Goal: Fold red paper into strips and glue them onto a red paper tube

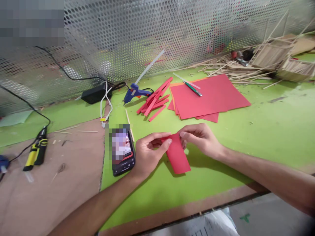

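Between my two hands is a small rectangular piece of red paper (177,157), held just over the green table top (152,203). My left hand (154,150) pinches its upper left corner, thumb in front and fingers behind. At the upper right corner, my right hand (200,139) grips the paper between thumb and fingertips. The lower end of the piece hangs toward me. Close beside my left wrist lies a phone (124,168) with its screen lit and partly blurred out. Beyond my hands is a stack of red sheets (209,98) with a green cutter knife (192,88) on top.
Folded red paper strips (155,101) lie near a blue glue gun (134,93) with a glue stick in it. Yellow-black pliers (36,149) and a black power adapter (94,94) are at left. Thin wooden sticks (221,68) pile against the perforated metal screen (118,36).
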Tool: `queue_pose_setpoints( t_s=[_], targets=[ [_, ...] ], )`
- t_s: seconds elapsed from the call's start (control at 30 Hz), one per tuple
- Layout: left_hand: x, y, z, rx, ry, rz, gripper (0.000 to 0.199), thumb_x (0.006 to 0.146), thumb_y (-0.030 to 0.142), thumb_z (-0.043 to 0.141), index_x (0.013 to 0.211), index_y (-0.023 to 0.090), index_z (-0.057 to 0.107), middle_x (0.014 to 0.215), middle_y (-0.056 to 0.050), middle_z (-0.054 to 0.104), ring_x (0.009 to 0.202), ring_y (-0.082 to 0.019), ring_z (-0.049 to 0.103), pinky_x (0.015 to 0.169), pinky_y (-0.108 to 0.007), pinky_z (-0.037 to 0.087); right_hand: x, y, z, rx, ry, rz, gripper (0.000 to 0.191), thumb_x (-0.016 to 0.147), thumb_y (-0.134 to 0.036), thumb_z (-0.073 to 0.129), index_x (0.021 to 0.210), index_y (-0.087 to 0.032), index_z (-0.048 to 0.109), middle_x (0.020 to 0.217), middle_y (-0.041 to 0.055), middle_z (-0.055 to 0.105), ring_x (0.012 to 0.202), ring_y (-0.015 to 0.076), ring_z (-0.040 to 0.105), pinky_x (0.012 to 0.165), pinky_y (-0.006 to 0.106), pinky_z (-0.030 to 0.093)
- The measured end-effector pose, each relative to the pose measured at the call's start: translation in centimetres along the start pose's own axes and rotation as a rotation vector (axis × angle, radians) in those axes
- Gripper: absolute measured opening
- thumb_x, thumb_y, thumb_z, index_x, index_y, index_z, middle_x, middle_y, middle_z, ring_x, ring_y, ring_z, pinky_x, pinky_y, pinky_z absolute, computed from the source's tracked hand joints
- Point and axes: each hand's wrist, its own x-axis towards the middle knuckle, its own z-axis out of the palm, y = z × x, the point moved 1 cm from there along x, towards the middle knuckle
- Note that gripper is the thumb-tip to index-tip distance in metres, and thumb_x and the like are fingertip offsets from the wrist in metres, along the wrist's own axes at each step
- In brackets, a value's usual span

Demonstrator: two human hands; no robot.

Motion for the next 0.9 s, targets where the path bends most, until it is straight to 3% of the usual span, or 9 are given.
queue_pose_setpoints(
  t_s=[0.23, 0.9],
  targets=[
    [0.15, -0.14, 0.04, -0.028, 0.000, 0.004, 0.021, 0.080, 0.024, 0.090, 0.100, 0.019, 0.086, 0.089, -0.005, 0.084, 0.074, -0.016, 0.078, 0.066, -0.021, 0.065, 0.08, 0.33, 0.22, 0.037, 0.023, -0.002, 0.031, 0.083, -0.046, 0.085, 0.084, -0.016, 0.079, 0.065, 0.0025, 0.074, 0.053, 0.0154, 0.068, 0.053, 0.027, 0.059],
    [0.11, -0.30, 0.01, -0.034, -0.010, 0.011, 0.018, 0.080, 0.022, 0.089, 0.098, 0.021, 0.085, 0.088, -0.003, 0.083, 0.074, -0.014, 0.078, 0.067, -0.019, 0.064, -0.02, 0.37, 0.39, 0.034, 0.027, -0.035, 0.024, 0.089, -0.038, 0.078, 0.086, -0.014, 0.079, 0.064, 0.0026, 0.074, 0.052, 0.0141, 0.069, 0.052, 0.025, 0.059]
  ],
)
